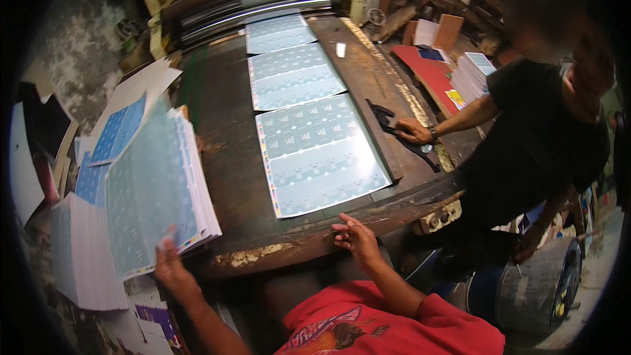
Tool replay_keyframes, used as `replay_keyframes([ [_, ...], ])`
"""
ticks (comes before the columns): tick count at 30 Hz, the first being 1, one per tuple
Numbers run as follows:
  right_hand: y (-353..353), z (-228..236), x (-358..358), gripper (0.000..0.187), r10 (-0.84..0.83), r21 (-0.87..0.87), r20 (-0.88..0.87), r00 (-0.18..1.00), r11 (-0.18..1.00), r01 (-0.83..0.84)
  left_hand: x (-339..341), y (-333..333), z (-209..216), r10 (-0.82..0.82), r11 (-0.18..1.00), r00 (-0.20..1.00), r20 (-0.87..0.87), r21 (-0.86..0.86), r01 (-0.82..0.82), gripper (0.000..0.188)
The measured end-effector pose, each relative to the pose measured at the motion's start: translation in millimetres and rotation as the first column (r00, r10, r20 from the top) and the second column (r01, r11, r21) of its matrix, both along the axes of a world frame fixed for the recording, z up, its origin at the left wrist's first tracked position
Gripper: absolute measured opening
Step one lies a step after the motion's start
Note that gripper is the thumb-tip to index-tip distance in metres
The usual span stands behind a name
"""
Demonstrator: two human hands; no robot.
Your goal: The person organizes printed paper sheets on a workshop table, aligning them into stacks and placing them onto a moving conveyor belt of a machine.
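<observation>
At the lower left of the frame, I see the left hand [174, 271] at the edge of a blurred printed sheet [141, 204] over a paper stack [198, 187], whether gripping I cannot tell; the right hand [358, 240], lower centre, is empty, fingers loosely spread. Three glossy pale-blue sheets [322, 151], their fine print unreadable, line the worn tabletop [230, 158] below metal rollers [263, 13], a co-worker's hand [413, 131] at right.

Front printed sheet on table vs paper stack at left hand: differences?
Thickness: the front sheet looks single; the paper stack is many layers deep.
Place: the front sheet lies on the table; the paper stack is left of it, by the left hand.
Both carry bluish print.
</observation>
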State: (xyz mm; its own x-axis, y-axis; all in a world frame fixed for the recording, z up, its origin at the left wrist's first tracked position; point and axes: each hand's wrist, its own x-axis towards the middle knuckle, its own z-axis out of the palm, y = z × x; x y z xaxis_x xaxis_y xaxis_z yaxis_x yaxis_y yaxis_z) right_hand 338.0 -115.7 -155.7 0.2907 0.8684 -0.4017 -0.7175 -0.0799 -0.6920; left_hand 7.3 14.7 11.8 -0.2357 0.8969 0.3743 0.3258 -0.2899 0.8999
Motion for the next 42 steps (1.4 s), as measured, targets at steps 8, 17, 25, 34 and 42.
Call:
replay_keyframes([
  [8, 8, 49, -3, 0.051, 0.308, 0.268, -0.004, 0.951, 0.917, -0.296, 40, -42, 20, -0.622, 0.743, 0.613, -0.487, -0.118, 0.659, 0.022],
  [17, -24, -26, 4, 0.038, 0.175, -0.111, -0.08, 0.981, 0.977, -0.183, 29, -20, 10, -0.128, 0.934, 0.707, -0.695, 0.156, 0.323, 0.052],
  [25, -79, -33, -3, 0.037, 0.261, -0.235, 0.023, 0.965, 0.94, -0.248, 6, 6, -24, 0.088, 0.978, 0.734, -0.673, 0.2, 0.065, 0.028],
  [34, -76, -23, -5, 0.042, 0.245, -0.233, -0.046, 0.968, 0.94, -0.249, 19, 10, -25, 0.175, 0.971, 0.838, -0.517, 0.23, -0.062, 0.021],
  [42, -22, -27, 9, 0.045, 0.169, -0.116, -0.142, 0.975, 0.976, -0.186, 20, 14, -25, 0.188, 0.982, 0.884, -0.427, 0.093, -0.164, 0.02],
])
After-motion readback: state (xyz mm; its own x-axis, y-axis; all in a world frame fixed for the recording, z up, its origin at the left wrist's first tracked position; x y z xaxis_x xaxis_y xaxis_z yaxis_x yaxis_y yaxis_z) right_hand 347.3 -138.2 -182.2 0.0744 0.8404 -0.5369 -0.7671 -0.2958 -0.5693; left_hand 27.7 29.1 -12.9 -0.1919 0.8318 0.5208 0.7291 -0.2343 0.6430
